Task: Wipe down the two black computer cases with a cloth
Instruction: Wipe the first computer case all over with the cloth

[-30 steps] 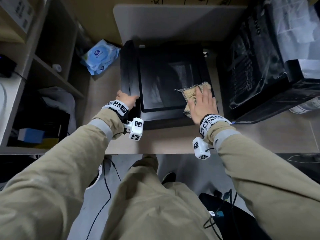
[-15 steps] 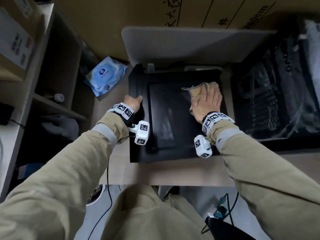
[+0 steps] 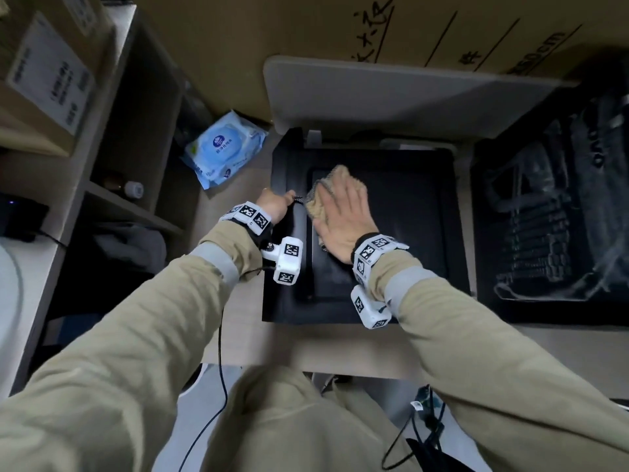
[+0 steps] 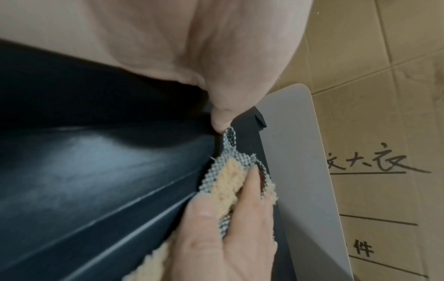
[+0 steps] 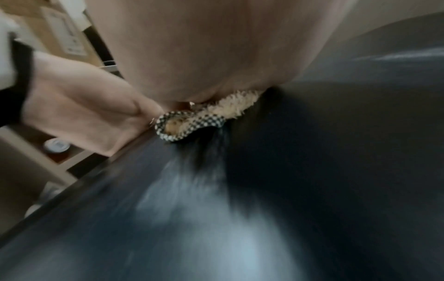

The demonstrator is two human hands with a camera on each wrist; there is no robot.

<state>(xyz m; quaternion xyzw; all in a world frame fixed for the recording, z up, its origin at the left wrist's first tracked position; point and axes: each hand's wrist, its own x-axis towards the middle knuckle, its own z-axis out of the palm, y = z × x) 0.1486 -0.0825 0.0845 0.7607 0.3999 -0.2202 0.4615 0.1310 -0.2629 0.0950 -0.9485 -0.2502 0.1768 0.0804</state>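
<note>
A black computer case (image 3: 401,240) lies flat on the desk in the head view. My right hand (image 3: 340,216) lies flat with straight fingers on a beige cloth (image 3: 318,202) with a checked backing, pressing it onto the left part of the case top. My left hand (image 3: 274,207) grips the case's left edge, right beside the cloth. The left wrist view shows the left thumb (image 4: 221,117) touching the cloth (image 4: 228,180) and the right hand's fingers (image 4: 252,190) on it. A second black case (image 3: 551,233), wrapped in clear plastic, stands to the right.
A blue wet-wipe pack (image 3: 226,153) lies left of the case. A shelf unit (image 3: 136,212) with a small bottle (image 3: 134,189) stands at the left. A grey panel (image 3: 391,97) and a cardboard box (image 3: 340,22) stand behind. A cable (image 3: 219,369) hangs below the desk edge.
My right hand has slid the cloth from the right side of the case top across to the left, up to my left hand. The left hand stays on the edge.
</note>
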